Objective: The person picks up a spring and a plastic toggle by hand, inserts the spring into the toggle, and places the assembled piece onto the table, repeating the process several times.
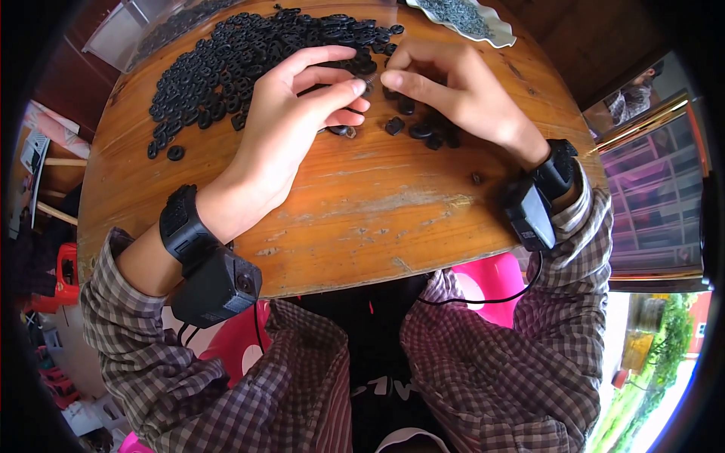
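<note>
Black parts (242,68) heap at ten o'clock from the left hand (291,113), loosely curled, thumb beside a small dark piece (369,85) at nine o'clock from the right hand (468,87), whose thumb and forefinger nearly meet; whether either grips it I cannot tell.

Hands: I count two from out here, one left hand (291,113) and one right hand (468,94).
Black parts (219,68): well over a hundred by my eye; overlap beats an exact tally.
Wrist units (219,283): two, one per arm.
Sleeves (570,279): two.
Table (362,219): one.
Dish (501,39): one.
Grey bits (459,16): many, too small for me to number.
</note>
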Demonstrator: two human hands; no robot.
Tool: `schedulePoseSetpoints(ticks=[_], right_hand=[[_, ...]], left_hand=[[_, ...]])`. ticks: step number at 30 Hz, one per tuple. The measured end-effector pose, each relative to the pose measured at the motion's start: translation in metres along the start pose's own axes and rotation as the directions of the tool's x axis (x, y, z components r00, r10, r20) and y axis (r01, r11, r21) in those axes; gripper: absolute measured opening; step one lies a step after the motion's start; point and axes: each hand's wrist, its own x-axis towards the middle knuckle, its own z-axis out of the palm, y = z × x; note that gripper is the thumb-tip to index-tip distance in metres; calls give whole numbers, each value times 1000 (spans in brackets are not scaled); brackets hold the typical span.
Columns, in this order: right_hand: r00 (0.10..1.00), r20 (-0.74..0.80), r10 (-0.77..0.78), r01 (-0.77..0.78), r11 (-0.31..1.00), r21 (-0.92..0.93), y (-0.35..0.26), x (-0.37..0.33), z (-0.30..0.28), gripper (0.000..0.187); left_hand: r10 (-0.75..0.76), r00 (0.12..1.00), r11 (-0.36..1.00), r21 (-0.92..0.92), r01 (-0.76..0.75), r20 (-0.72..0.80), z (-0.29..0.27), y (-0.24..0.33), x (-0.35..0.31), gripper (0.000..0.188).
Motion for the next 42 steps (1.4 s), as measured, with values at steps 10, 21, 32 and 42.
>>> schedulePoseSetpoints(ticks=[10,21,32,42], right_hand=[[941,153,-303,339,825,-453,16,-2,-19,16],[968,163,-191,237,908,-347,6,-2,-17,18],[988,-150,-20,66,950,307,-2,1,-8,19],[982,-172,74,5,907,420,-8,-2,-2,22]], left_hand=[[-19,1000,1000,-1,19,8,-3,-1,1,25],[-32,999,999,7,32,32,0,2,0,25],[-16,1000,999,-52,16,3,2,3,0,13],[5,1000,994,-112,-1,28,0,-1,2,17]])
